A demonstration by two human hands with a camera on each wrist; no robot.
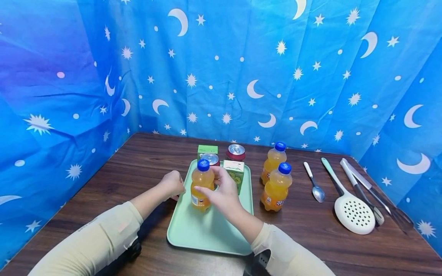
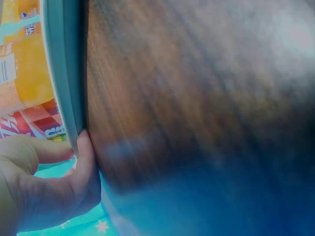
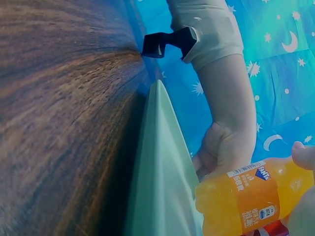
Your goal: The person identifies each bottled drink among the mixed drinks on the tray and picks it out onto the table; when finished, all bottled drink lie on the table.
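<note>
My left hand (image 1: 172, 184) grips the left rim of the pale green tray (image 1: 207, 237); in the left wrist view its thumb and fingers (image 2: 86, 157) pinch that edge. My right hand (image 1: 226, 191) holds an orange soda bottle (image 1: 200, 191) with a blue cap, thumb across the front and fingers behind. The bottle stands upright over the tray's left half. Behind it are a drink can (image 1: 210, 158) and a green drink carton (image 1: 236, 174). In the right wrist view the bottle (image 3: 246, 196), labelled Fanta, appears sideways.
Another green carton (image 1: 207, 148) and a second can (image 1: 236, 152) are at the tray's far end. Two more orange soda bottles (image 1: 276, 188) stand right of the tray. Farther right lie a spoon (image 1: 315, 188), a white skimmer (image 1: 353, 212) and metal tongs (image 1: 366, 184). A blue curtain (image 1: 221, 76) hangs behind.
</note>
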